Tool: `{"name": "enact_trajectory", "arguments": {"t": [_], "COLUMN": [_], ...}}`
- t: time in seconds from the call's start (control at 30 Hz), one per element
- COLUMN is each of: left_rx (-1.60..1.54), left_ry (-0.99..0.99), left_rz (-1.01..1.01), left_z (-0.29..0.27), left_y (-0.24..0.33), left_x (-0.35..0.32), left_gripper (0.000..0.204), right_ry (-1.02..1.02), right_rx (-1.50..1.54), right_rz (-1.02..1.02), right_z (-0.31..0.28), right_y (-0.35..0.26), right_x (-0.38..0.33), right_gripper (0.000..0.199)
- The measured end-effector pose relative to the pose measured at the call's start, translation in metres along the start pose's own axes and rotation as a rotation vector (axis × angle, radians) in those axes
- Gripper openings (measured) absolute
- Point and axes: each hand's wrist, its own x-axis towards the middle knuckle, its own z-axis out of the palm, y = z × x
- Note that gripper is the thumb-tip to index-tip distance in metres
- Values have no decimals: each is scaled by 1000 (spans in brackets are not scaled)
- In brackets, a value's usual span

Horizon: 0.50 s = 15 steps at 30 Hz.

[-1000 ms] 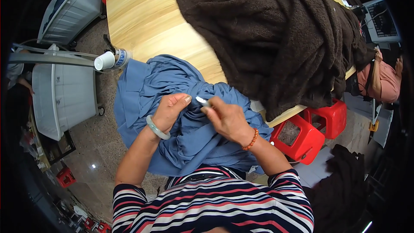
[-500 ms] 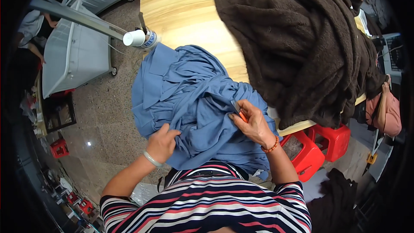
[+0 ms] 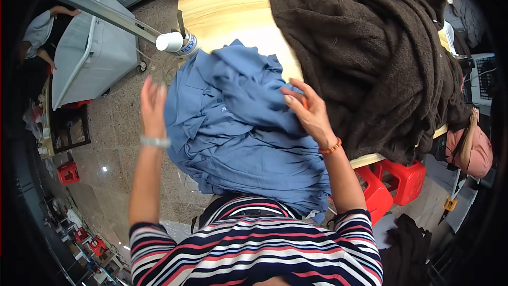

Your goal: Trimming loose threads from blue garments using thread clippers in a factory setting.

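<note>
Blue shirt (image 3: 238, 127) lies bunched on the near corner of the wooden table (image 3: 233, 5), part of it hanging off the edge toward the person's striped top (image 3: 254, 249). Right hand (image 3: 309, 111) rests flat-ish on the shirt's right side, fingers spread; something orange shows under the fingers, can't tell what it is or whether it's gripped. Left hand (image 3: 153, 106) is raised just left of the shirt, off the table edge, fingers open, holding nothing, not touching the fabric. White-capped bottle (image 3: 177, 43) stands at the shirt's far-left corner, just beside it. Dark brown knit blanket (image 3: 370, 53) piled right of the shirt, edges touching. Red stools (image 3: 394, 182) below the table, right of the shirt. White bin (image 3: 90, 53) well left of the shirt.
</note>
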Motion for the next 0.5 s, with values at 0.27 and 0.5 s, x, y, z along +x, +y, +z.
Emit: {"name": "enact_trajectory", "arguments": {"t": [0.27,0.5], "left_rx": [-152,-466], "left_ry": [326,298], "left_rz": [-1184,-868], "left_z": [-69,10], "left_y": [-145,-127], "left_x": [-159,-111], "left_gripper": [114,75], "right_ry": [196,32], "right_rx": [-377,-596], "right_rz": [-43,88], "right_z": [-17,15], "right_y": [9,48], "right_x": [22,70], "right_gripper": [52,76]}}
